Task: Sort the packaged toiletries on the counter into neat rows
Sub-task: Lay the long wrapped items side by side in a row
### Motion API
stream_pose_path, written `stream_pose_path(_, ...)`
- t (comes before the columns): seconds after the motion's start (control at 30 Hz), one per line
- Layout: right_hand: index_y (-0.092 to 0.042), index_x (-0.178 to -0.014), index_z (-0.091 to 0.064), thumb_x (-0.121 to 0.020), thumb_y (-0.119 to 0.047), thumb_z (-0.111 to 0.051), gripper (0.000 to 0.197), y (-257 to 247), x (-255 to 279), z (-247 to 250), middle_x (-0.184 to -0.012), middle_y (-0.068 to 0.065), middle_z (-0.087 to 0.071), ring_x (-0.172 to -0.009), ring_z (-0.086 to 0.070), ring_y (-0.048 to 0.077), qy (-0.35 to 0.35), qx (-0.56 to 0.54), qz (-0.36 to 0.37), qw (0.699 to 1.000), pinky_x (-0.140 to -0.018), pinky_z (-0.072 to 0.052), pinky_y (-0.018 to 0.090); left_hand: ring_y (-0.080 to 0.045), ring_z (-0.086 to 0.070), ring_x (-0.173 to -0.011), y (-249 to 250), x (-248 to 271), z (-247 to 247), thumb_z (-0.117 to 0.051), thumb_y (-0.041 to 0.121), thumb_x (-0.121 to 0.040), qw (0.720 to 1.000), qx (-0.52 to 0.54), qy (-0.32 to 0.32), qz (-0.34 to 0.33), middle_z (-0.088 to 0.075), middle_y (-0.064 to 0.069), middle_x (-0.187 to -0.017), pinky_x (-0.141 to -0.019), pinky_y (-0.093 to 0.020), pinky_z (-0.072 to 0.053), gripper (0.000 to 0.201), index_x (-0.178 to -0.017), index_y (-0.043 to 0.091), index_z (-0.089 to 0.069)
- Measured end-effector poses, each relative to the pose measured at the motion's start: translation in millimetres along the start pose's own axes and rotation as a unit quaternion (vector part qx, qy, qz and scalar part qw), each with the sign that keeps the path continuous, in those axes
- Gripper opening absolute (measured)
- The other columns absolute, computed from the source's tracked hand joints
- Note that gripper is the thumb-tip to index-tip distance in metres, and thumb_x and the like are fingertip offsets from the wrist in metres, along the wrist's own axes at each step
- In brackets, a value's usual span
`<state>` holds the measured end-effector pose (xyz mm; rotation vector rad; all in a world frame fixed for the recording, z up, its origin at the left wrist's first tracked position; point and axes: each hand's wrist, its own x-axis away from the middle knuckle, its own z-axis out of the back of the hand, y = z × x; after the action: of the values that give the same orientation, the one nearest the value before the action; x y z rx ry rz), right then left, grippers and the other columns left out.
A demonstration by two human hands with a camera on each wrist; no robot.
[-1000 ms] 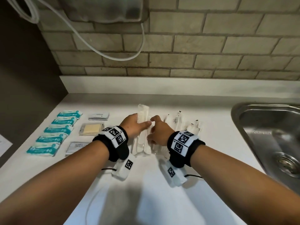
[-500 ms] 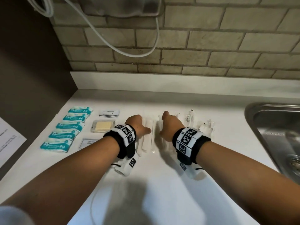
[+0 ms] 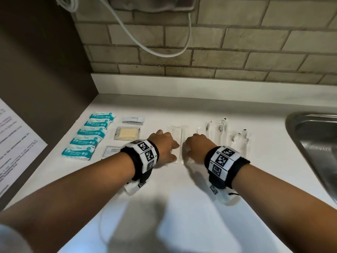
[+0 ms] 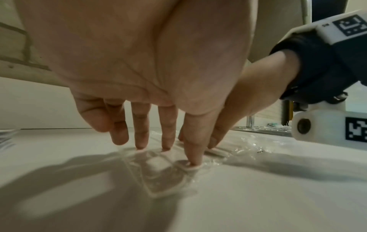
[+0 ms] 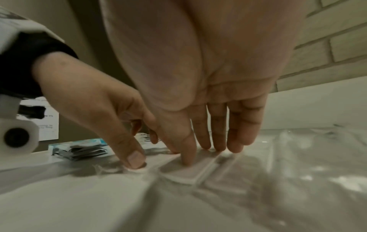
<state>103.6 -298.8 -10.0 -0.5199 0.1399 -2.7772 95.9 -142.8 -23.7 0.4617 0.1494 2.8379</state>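
Observation:
Long clear plastic packets [image 3: 175, 131] lie side by side on the white counter [image 3: 182, 189], between my two hands. My left hand [image 3: 169, 150] presses its straight fingers down on one clear packet [image 4: 158, 172]. My right hand [image 3: 189, 150] presses its fingertips on the neighbouring clear packet [image 5: 188, 172]. Both thumbs meet near the packets' front ends. More clear packets [image 3: 220, 128] with black-tipped items lie to the right. To the left are a row of teal packets [image 3: 87, 141], a yellow soap [image 3: 125, 133] and flat sachets [image 3: 134, 120].
A steel sink [image 3: 313, 143] is set into the counter at the right. A brick wall [image 3: 200, 57] with a hanging white cable stands behind. A dark side wall with a paper notice [image 3: 16, 147] closes off the left.
Both hands held the long clear packets upright-ish together a second ago; they have laid them flat and now press on them with straight fingers. The head view has shifted.

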Motion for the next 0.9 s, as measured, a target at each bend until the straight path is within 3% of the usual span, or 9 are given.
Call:
stream_pose_path(0.1, -0.015, -0.117, -0.065, -0.084, -0.027, -0.064, 0.035, 8.2, 1.8, -3.6, -0.118, 0.007, -0.053, -0.118, -0.044, 0.026, 0.004, 0.020, -0.025, 0.999, -0.096, -0.047, 0.038, -0.028, -0.039, -0.111, 2.3, 2.7, 3.2, -0.058, 0.051, -0.084, 1.000, -0.028, -0.009, -0.006, -0.051, 0.000, -0.121, -0.090, -0.038, -0.035, 0.042, -0.122, 0.034, -0.059)
stream_pose_path(0.2, -0.016, -0.123, -0.061, -0.085, -0.018, -0.061, 0.038, 11.5, 1.9, -6.9, -0.122, 0.007, -0.048, -0.123, -0.039, 0.027, 0.010, 0.047, -0.041, 0.998, -0.096, -0.047, 0.039, -0.030, -0.041, -0.104, 4.3, 7.7, 6.6, -0.057, 0.048, -0.084, 0.999, -0.046, -0.015, -0.009, -0.052, -0.001, -0.103, -0.079, -0.037, -0.032, 0.021, -0.088, 0.028, -0.056)
stream_pose_path(0.27, -0.014, -0.128, -0.057, -0.085, -0.012, -0.059, 0.043, 11.8, 4.4, -7.7, -0.128, 0.008, -0.046, -0.127, -0.037, 0.028, 0.012, 0.054, -0.053, 0.997, -0.098, -0.047, 0.040, -0.031, -0.042, -0.109, 6.5, 11.8, 6.9, -0.055, 0.043, -0.086, 0.999, -0.040, 0.001, -0.012, -0.056, -0.002, -0.107, -0.083, -0.039, -0.032, 0.018, -0.095, 0.028, -0.055)
stream_pose_path(0.33, -0.011, -0.132, -0.052, -0.086, -0.008, -0.055, 0.046, 10.9, 9.0, -6.8, -0.133, 0.009, -0.045, -0.130, -0.035, 0.029, 0.030, 0.046, -0.051, 0.997, -0.100, -0.047, 0.041, -0.032, -0.039, -0.122, 4.7, 13.7, 9.9, -0.052, 0.034, -0.090, 1.000, -0.021, 0.001, 0.019, -0.056, -0.005, -0.124, -0.096, -0.040, -0.030, 0.038, -0.128, 0.031, -0.051)
stream_pose_path(0.37, -0.009, -0.133, -0.051, -0.087, -0.006, -0.052, 0.046, 9.4, 11.5, -6.1, -0.134, 0.010, -0.045, -0.129, -0.036, 0.029, 0.042, 0.040, -0.038, 0.998, -0.100, -0.046, 0.041, -0.031, -0.036, -0.125, 2.0, 14.9, 11.1, -0.050, 0.029, -0.091, 0.999, -0.005, -0.003, 0.039, -0.055, -0.006, -0.126, -0.099, -0.040, -0.029, 0.044, -0.136, 0.029, -0.046)
stream_pose_path(0.5, -0.010, -0.132, -0.051, -0.093, -0.012, -0.041, 0.040, -6.8, 14.4, -5.4, -0.133, 0.009, -0.052, -0.124, -0.042, 0.029, 0.076, 0.033, 0.078, 0.994, -0.100, -0.043, 0.040, -0.031, -0.041, -0.113, -10.4, 16.9, 5.3, -0.050, 0.032, -0.082, 0.996, -0.060, -0.046, 0.052, -0.059, 0.000, -0.103, -0.089, -0.042, -0.030, 0.021, -0.102, 0.028, -0.054)
stream_pose_path(0.63, -0.010, -0.129, -0.053, -0.096, -0.025, -0.039, 0.038, -25.9, 0.8, -16.4, -0.132, 0.008, -0.054, -0.124, -0.046, 0.029, 0.038, 0.067, 0.110, 0.991, -0.105, -0.039, 0.039, -0.027, -0.040, -0.115, -7.0, 21.7, 1.6, -0.051, 0.041, -0.085, 0.990, -0.130, -0.029, 0.036, -0.062, 0.007, -0.115, -0.096, -0.046, -0.026, 0.033, -0.115, 0.028, -0.060)
stream_pose_path(0.77, -0.007, -0.118, -0.057, -0.097, -0.024, -0.040, 0.032, -31.9, -5.4, -25.3, -0.123, 0.010, -0.057, -0.116, -0.052, 0.029, 0.047, 0.085, 0.083, 0.992, -0.098, -0.041, 0.037, -0.029, -0.037, -0.115, -12.2, 28.9, 6.8, -0.049, 0.040, -0.088, 0.986, -0.152, -0.027, 0.059, -0.062, 0.003, -0.106, -0.098, -0.046, -0.025, 0.016, -0.091, 0.025, -0.050)
stream_pose_path(0.9, -0.007, -0.125, -0.054, -0.097, -0.023, -0.038, 0.036, -35.3, -8.9, -30.4, -0.130, 0.009, -0.053, -0.124, -0.047, 0.029, 0.053, 0.099, 0.102, 0.988, -0.107, -0.035, 0.036, -0.034, -0.031, -0.122, -19.4, 33.7, 14.6, -0.051, 0.040, -0.088, 0.982, -0.145, -0.067, 0.102, -0.057, -0.005, -0.112, -0.102, -0.048, -0.025, 0.014, -0.094, 0.028, -0.051)
